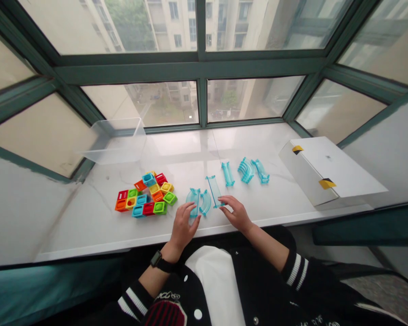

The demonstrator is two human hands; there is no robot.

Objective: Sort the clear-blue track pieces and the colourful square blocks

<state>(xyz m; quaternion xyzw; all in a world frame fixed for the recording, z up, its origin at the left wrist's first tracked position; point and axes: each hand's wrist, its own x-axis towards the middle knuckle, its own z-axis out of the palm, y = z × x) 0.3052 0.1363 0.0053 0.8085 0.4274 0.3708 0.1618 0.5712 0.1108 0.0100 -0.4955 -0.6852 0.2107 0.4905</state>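
Several clear blue plastic track pieces lie on the white sill. My left hand [183,222] rests over the near part of a wide curved track piece [192,195], thumb and fingers apart, partly covering it. Just right of it, almost touching, lies a narrower curved track piece [206,202]. My right hand [237,213] has its thumb and fingertips closed around the near end of a straight track piece [213,189]. Beyond that hand are a shorter straight piece [227,174], a ridged curved piece [246,170] and another slim piece [260,171].
Red, orange, yellow, green and blue blocks [148,208] lie grouped to the left. Behind them a clear plastic bin [114,149] stands by the window. A white box [333,165] with yellow-and-black tabs is at the right. The sill's front edge [122,244] runs before my body.
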